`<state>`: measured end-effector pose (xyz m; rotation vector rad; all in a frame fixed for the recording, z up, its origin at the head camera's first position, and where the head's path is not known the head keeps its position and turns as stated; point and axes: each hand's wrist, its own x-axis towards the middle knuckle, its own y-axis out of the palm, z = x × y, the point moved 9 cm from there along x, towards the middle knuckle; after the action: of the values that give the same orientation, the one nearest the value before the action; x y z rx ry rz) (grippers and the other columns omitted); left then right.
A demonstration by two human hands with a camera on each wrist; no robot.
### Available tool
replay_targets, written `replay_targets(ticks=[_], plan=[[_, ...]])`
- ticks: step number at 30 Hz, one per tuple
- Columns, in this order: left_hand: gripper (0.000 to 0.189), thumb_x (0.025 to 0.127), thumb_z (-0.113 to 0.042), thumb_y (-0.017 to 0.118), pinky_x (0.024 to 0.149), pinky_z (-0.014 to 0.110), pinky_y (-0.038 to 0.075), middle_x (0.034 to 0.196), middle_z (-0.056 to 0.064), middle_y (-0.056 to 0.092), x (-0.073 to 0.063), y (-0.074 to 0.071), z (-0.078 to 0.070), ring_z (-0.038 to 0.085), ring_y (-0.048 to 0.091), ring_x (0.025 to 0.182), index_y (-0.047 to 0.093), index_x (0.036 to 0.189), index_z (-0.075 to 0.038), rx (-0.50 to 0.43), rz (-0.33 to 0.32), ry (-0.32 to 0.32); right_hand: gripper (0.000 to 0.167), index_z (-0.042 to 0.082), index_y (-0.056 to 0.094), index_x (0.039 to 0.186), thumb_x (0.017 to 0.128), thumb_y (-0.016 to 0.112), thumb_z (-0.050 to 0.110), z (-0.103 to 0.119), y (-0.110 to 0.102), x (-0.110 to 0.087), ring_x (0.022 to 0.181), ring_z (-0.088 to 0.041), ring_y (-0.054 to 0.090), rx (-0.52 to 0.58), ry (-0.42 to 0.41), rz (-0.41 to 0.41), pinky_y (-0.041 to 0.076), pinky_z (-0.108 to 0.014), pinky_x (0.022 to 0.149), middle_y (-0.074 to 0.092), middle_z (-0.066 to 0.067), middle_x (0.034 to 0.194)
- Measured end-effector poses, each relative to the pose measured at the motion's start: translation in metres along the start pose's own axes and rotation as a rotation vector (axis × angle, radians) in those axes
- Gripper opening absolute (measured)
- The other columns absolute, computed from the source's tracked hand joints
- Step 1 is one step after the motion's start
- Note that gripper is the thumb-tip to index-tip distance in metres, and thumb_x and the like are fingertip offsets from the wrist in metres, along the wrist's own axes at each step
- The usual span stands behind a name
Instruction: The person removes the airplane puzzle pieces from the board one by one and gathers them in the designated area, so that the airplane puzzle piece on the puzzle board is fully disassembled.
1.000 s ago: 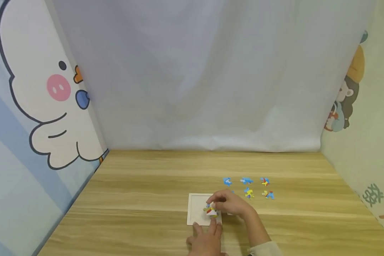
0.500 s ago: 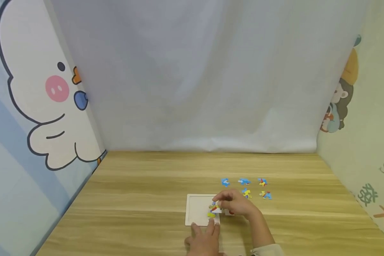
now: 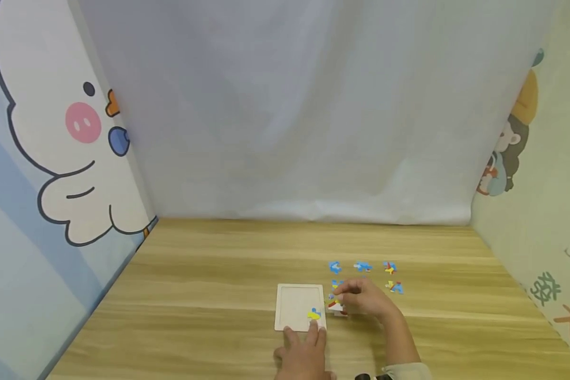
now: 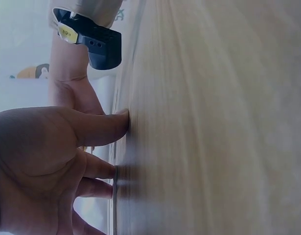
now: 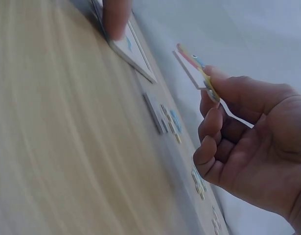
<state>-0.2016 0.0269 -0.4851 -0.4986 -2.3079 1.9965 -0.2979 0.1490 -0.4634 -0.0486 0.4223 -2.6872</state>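
A square, pale puzzle tray [image 3: 300, 285] lies on the table, with one yellow-and-blue puzzle piece [image 3: 314, 314] in its lower right corner. My left hand [image 3: 304, 352] rests at the tray's front edge, its fingertips touching the rim; the left wrist view shows its thumb [image 4: 104, 128] down near the tabletop. Just right of the tray, my right hand [image 3: 368, 301] pinches a white, red and yellow puzzle piece [image 5: 192, 68] between thumb and fingers, raised and tilted in the right wrist view. Below it another piece [image 5: 155, 112] lies flat on the table.
Behind my right hand, several loose puzzle pieces lie in rows, among them a blue piece [image 3: 363, 266] and a blue-and-yellow piece [image 3: 395, 287]. A black device [image 4: 104, 46] sits on the right wrist. A grey-white curtain [image 3: 285, 132] closes off the table's back edge.
My right hand has carried the pinched puzzle piece rightward, from above the tray to beside it, uncovering the piece in the corner. My left hand keeps its place at the rim.
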Motion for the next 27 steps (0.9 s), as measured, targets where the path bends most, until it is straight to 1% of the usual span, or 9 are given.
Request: replay_targets(ticks=[2,6,12,14,18,24,27], plan=[[0.083,0.068,-0.057,0.072,0.064,0.065,0.044,0.142,0.003,0.039,0.0,-0.001,0.0,0.055,0.034,0.115,0.047,0.135,-0.016,-0.001,-0.001,0.002,0.019,-0.006,0.065,0.097,0.086,0.065,0.01,-0.001,-0.006,-0.003,0.081,-0.019,0.057,-0.03,-0.002,-0.023,0.05,-0.03,0.068,0.063,-0.008,0.09],[0.083,0.069,-0.057,0.072,0.064,0.065,0.044,0.142,0.003,0.039,-0.001,-0.003,-0.001,0.055,0.034,0.115,0.047,0.136,-0.016,0.003,-0.001,0.0,0.017,-0.002,0.066,0.096,0.085,0.066,0.012,-0.005,-0.016,-0.008,0.086,-0.02,0.055,-0.084,0.016,-0.058,0.048,-0.032,0.072,0.062,-0.008,0.094],[0.083,0.069,-0.057,0.071,0.064,0.064,0.045,0.143,0.002,0.037,-0.003,-0.006,0.001,0.055,0.033,0.116,0.045,0.137,-0.017,0.017,-0.008,-0.01,0.016,-0.002,0.067,0.097,0.086,0.063,0.008,-0.011,-0.028,-0.012,0.089,-0.022,0.055,-0.091,0.046,-0.094,0.048,-0.033,0.073,0.063,-0.01,0.099],[0.083,0.069,-0.057,0.071,0.065,0.064,0.045,0.144,0.002,0.037,-0.003,-0.006,0.001,0.055,0.033,0.117,0.045,0.138,-0.017,0.016,-0.003,-0.012,0.016,-0.002,0.067,0.098,0.087,0.062,0.008,-0.013,-0.032,-0.015,0.091,-0.023,0.054,-0.099,0.065,-0.11,0.048,-0.035,0.075,0.063,-0.01,0.1],[0.083,0.07,-0.056,0.07,0.066,0.064,0.045,0.144,0.002,0.036,-0.001,-0.005,0.001,0.056,0.032,0.117,0.045,0.138,-0.017,0.025,0.013,-0.012,0.015,-0.001,0.068,0.099,0.088,0.061,0.008,-0.013,-0.041,-0.02,0.094,-0.024,0.055,-0.151,0.071,-0.134,0.047,-0.037,0.077,0.063,-0.01,0.102],[0.081,0.071,-0.056,0.069,0.067,0.065,0.044,0.145,0.003,0.035,-0.001,-0.005,0.001,0.056,0.033,0.116,0.044,0.139,-0.017,0.032,0.022,-0.005,0.013,0.002,0.069,0.095,0.087,0.06,0.004,-0.018,-0.056,-0.027,0.099,-0.026,0.054,-0.197,0.126,-0.198,0.045,-0.042,0.084,0.063,-0.009,0.105],[0.082,0.071,-0.056,0.069,0.066,0.065,0.045,0.145,0.002,0.035,-0.002,-0.003,0.0,0.056,0.033,0.116,0.044,0.138,-0.017,0.029,0.027,-0.001,0.012,0.0,0.068,0.094,0.086,0.059,0.001,-0.021,-0.06,-0.03,0.098,-0.027,0.054,-0.213,0.129,-0.206,0.045,-0.043,0.085,0.063,-0.01,0.103]])
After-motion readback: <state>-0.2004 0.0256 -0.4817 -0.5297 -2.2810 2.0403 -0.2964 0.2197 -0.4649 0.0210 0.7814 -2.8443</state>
